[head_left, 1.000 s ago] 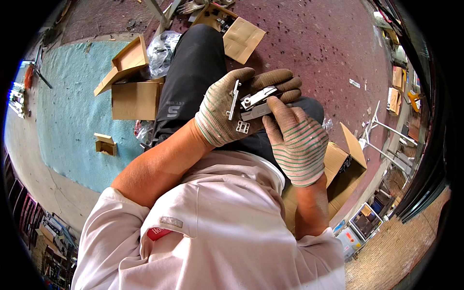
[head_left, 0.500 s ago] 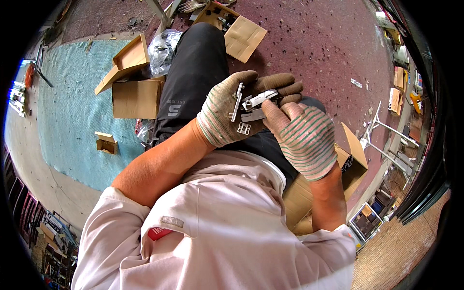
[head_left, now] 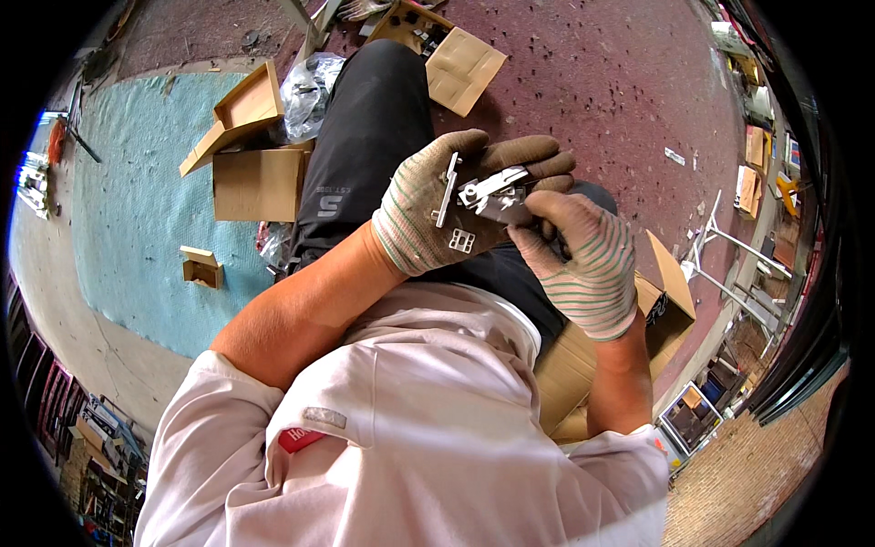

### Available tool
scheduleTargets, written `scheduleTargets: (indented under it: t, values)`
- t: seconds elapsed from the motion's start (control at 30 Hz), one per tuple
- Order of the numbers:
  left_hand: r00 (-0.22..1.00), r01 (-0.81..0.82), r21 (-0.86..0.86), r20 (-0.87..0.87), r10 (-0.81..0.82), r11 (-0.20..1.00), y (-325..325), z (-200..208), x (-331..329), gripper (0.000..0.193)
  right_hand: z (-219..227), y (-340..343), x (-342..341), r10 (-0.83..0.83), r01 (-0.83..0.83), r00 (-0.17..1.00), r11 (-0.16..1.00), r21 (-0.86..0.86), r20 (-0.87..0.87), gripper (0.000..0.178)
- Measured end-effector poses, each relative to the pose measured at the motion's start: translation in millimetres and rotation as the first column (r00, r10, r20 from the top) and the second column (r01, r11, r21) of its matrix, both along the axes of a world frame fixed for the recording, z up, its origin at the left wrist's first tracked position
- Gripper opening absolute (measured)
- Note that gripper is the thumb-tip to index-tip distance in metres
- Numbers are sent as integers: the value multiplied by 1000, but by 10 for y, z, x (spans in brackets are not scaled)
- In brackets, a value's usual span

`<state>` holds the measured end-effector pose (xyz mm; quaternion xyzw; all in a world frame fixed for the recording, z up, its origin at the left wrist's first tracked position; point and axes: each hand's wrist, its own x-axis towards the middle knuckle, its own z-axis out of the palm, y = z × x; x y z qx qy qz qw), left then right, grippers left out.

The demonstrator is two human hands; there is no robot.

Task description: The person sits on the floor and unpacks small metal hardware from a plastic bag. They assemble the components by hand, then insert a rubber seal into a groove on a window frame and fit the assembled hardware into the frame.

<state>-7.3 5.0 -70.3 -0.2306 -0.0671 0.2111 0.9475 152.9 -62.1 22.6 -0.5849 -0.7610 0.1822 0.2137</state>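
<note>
My left hand, in a striped work glove with a brown palm, is turned palm up with its fingers slightly curled. It cradles several small hardware pieces: a thin light bar near the thumb, a white lever-shaped fitting across the fingers and a small white plate with holes at the heel of the palm. My right hand, gloved likewise, pinches the edge of a flat grey metal piece just below the white fitting. Its thumb and fingertips are at the piece's right end; whether the two pieces are joined cannot be made out.
An open cardboard box with small dark parts lies beyond my knee. More boxes and a clear plastic bag are to the left, beside a tiny box on a blue mat. Another open carton is by my right arm.
The grey piece has turned in my right fingers and now shows a broader face. My right thumb has shifted down, away from the white fitting. My left hand stays nearly still.
</note>
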Motion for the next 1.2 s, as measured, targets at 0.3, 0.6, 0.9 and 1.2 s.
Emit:
scheduleTargets:
  t: [0.3, 0.6, 0.9, 1.2]
  values:
    - [987, 50, 34, -157, -44, 998, 19, 45, -9, 59, -22, -125, -109, -467, 445, 883, 867, -225, -54, 25]
    - [975, 44, 17, -217, -39, 999, 12, 121, 10, 59, -85, -128, -253, -537, 548, 835, 830, -101, 119, 27]
    - [984, 36, 23, -173, -31, 999, 30, 94, 20, 61, -125, -185, -177, -229, 197, 944, 969, 152, 238, 28]
    - [973, 36, 43, -229, -26, 998, 17, 99, 25, 62, -147, -207, -136, -111, 65, 875, 991, 114, 471, 33]
